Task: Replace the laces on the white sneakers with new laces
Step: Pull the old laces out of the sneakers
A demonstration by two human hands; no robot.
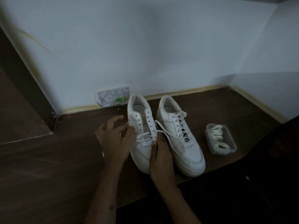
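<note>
Reaching in from the bottom of the frame, the left hand (115,136) curls its fingers around a loose old lace (146,135) left of the half-unlaced sneaker (142,126) at centre. The right hand (161,157) presses flat on its toe, thumb touching the lowest eyelets. New laces (218,135) lie in a clear box (233,147) at right.

Two white sneakers stand side by side on a dark wooden surface (64,159), toes toward the camera: the left sneaker (142,136) has its old lace (145,136) left only in the lower eyelets, while the right sneaker (181,139) is laced to the top. The left hand (113,136) pinches one loose end of that lace beside the shoe, and the right hand (161,157) rests on the left sneaker's toe, its fingers (159,138) at the lowest eyelets. Well right of the shoes sits a clear plastic box (220,139) holding coiled new laces (217,135).
</note>
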